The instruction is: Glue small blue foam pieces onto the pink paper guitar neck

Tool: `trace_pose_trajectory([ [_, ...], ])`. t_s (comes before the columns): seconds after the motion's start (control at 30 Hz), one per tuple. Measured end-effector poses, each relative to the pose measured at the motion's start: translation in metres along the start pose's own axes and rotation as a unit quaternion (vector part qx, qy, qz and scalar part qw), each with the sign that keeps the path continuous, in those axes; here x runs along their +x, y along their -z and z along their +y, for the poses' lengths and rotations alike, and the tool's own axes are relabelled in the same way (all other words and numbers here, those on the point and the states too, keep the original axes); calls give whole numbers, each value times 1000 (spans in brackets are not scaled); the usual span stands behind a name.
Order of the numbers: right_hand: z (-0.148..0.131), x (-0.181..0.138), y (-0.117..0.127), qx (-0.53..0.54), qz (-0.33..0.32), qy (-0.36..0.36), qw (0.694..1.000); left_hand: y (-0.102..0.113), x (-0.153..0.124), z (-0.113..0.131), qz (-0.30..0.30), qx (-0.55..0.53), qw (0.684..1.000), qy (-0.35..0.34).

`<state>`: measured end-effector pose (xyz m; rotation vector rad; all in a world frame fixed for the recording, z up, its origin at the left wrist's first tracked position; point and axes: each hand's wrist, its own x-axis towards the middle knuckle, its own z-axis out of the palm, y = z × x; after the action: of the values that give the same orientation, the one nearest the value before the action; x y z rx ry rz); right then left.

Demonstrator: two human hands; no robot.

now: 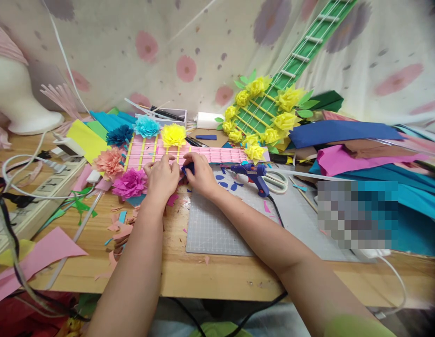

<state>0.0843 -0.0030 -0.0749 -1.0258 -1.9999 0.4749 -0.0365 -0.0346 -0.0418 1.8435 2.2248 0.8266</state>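
Observation:
A pink paper guitar (217, 155) with yellow strips lies on the wooden table, ringed by paper flowers: yellow (173, 135), light blue (146, 126), peach (108, 162) and magenta (130, 183). My left hand (163, 177) rests on the pink body with its fingers curled, pressing at the lower edge. Close beside it, my right hand (200, 174) pinches a small dark blue paper piece (188, 167). The two hands nearly touch over that piece.
A blue glue gun (251, 173) and scissors (277, 182) lie on the grey cutting mat (212, 229) to the right. A green paper guitar (273, 100) with yellow flowers leans behind. Stacked coloured paper (344, 140) fills the right; cables and a power strip (45, 187) lie left.

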Motion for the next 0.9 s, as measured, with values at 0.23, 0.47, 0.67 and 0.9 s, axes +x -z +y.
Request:
trace_pose_trajectory([
  [0.23, -1, 0, 4, 14, 14, 13, 1000, 9, -4, 3, 67, -77, 995, -1],
  [0.47, -3, 2, 51, -24, 16, 30, 999, 8, -14, 12, 218, -131, 967, -26],
  [0.67, 17, -42, 106, -98, -82, 23, 991, -28, -37, 41, 73, -82, 977, -185],
  [0.9, 41, -97, 146, -114, -116, -97, 982, -68, -38, 52, -86, -71, 970, -214],
])
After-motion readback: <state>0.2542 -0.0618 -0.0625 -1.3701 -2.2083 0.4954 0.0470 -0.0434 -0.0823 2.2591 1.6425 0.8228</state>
